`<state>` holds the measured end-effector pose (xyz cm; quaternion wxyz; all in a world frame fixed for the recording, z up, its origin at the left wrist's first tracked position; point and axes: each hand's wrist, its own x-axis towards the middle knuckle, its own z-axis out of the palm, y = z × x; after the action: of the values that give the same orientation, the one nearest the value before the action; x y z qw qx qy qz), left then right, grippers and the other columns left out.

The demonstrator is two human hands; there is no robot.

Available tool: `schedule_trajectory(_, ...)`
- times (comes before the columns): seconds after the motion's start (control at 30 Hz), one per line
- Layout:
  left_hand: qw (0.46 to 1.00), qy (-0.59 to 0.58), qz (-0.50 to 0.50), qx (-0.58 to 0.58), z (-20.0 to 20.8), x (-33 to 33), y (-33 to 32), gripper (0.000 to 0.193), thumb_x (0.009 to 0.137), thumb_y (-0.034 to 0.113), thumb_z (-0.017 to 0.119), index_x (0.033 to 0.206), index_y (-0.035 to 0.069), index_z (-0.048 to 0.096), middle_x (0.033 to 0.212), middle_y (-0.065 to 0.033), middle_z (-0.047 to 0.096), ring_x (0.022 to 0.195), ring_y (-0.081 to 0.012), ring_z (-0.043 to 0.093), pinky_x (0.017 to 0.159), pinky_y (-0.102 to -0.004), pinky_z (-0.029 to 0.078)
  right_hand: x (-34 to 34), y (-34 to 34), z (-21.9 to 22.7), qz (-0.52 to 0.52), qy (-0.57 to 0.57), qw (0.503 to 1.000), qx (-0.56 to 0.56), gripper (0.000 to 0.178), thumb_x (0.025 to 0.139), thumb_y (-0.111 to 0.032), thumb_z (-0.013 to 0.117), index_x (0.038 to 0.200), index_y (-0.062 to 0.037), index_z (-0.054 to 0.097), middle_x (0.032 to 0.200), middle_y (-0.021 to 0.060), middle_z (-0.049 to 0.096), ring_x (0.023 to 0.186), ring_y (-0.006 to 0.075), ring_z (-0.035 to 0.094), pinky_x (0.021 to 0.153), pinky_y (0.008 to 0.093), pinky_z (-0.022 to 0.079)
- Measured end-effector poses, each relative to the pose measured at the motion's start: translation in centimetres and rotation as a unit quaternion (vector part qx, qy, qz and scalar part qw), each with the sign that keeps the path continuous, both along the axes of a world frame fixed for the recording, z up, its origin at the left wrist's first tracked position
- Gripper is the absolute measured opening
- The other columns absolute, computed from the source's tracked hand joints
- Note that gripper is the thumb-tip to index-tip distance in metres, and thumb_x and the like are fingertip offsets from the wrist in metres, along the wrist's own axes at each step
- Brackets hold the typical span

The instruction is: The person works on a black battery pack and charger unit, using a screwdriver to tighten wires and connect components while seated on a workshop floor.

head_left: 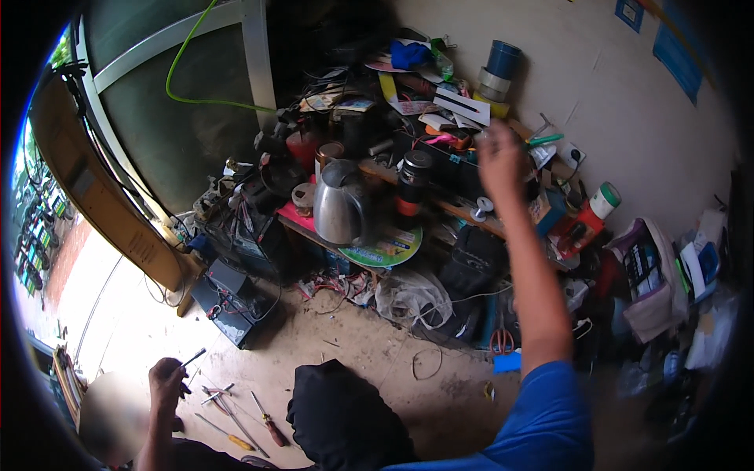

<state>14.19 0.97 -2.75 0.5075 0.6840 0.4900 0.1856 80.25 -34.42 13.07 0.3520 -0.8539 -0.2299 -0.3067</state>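
Observation:
My right hand [501,161] is raised at the end of an outstretched arm, in front of the cluttered workbench shelf. Its fingers are smeared by motion, so whether they hold anything is unclear. Near it are a white strip of card [462,106] and a green-handled tool [546,140]. Low on the left, my left hand [166,383] is closed around a slim dark rod-like tool [193,358] that points up and right. On the floor beside that hand lie a yellow-handled screwdriver [239,442], a red-handled screwdriver [274,432] and a long-handled metal tool [226,407].
A steel kettle [336,208] and a black-and-red canister [412,184] stand on the bench. Stacked tape rolls [496,71] sit at the back wall. Below are a black battery box [229,304], a plastic bag [408,298] and red-handled scissors [501,342]. My dark-clothed knee [345,416] is in front.

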Motion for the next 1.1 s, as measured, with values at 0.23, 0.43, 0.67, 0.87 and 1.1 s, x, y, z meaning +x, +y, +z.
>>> schedule_trajectory(0.23, 0.978, -0.112, -0.173, -0.029, 5.4, 16.4, -8.5, 0.011, 0.095, 0.003, 0.069, 0.104, 0.0, 0.066, 0.079, -0.0037, 0.065, 0.059, -0.0083, 0.058, 0.048, -0.0247, 0.049, -22.3, 7.7, -12.3, 0.591, 0.395, 0.702, 0.047, 0.058, 0.1, -0.036, 0.069, 0.143, 0.001, 0.054, 0.121, 0.0175, 0.071, 0.105, 0.0199, 0.069, 0.089, 0.0327, 0.057)
schedule_trajectory(0.43, 0.944, -0.19, -0.268, 0.031, 5.9, 21.2, -11.9, 0.01, 0.099, 0.006, 0.067, 0.106, 0.0, 0.066, 0.083, -0.0025, 0.067, 0.063, -0.0079, 0.062, 0.053, -0.024, 0.05, -26.7, 6.3, -9.5, 0.589, 0.495, 0.633, 0.077, 0.035, 0.106, -0.023, 0.061, 0.131, 0.0016, 0.062, 0.1, 0.0093, 0.074, 0.083, 0.0143, 0.072, 0.072, 0.0282, 0.06)
schedule_trajectory(0.67, 0.934, -0.211, -0.264, -0.118, 6.6, 21.7, -14.3, 0.016, 0.103, 0.009, 0.063, 0.115, -0.002, 0.063, 0.088, -0.0052, 0.07, 0.065, -0.0122, 0.067, 0.055, -0.0237, 0.051, -26.0, 3.8, -10.1, 0.495, 0.506, 0.682, 0.186, 0.027, 0.102, -0.021, 0.067, 0.117, 0.0019, 0.069, 0.094, 0.0078, 0.075, 0.079, 0.0116, 0.072, 0.068, 0.0254, 0.058)
schedule_trajectory(0.87, 0.939, -0.19, -0.272, -0.091, 5.5, 20.1, -13.9, 0.019, 0.1, 0.002, 0.065, 0.118, -0.003, 0.063, 0.092, -0.0072, 0.071, 0.07, -0.0126, 0.069, 0.058, -0.0249, 0.054, -27.7, 2.0, -13.2, 0.485, 0.529, 0.691, 0.087, 0.028, 0.102, -0.021, 0.067, 0.116, 0.0027, 0.07, 0.091, 0.0079, 0.075, 0.078, 0.0122, 0.072, 0.065, 0.0269, 0.06)
schedule_trajectory(1.1, 0.947, -0.149, -0.282, -0.025, 3.2, 16.0, -9.6, 0.026, 0.095, 0.001, 0.068, 0.12, -0.002, 0.065, 0.099, -0.0074, 0.071, 0.088, -0.0141, 0.068, 0.074, -0.028, 0.055, -23.9, -4.0, -13.2, 0.356, 0.511, 0.76, 0.186, 0.024, 0.1, -0.013, 0.066, 0.114, 0.0061, 0.069, 0.089, 0.0116, 0.075, 0.074, 0.0141, 0.072, 0.063, 0.026, 0.059)
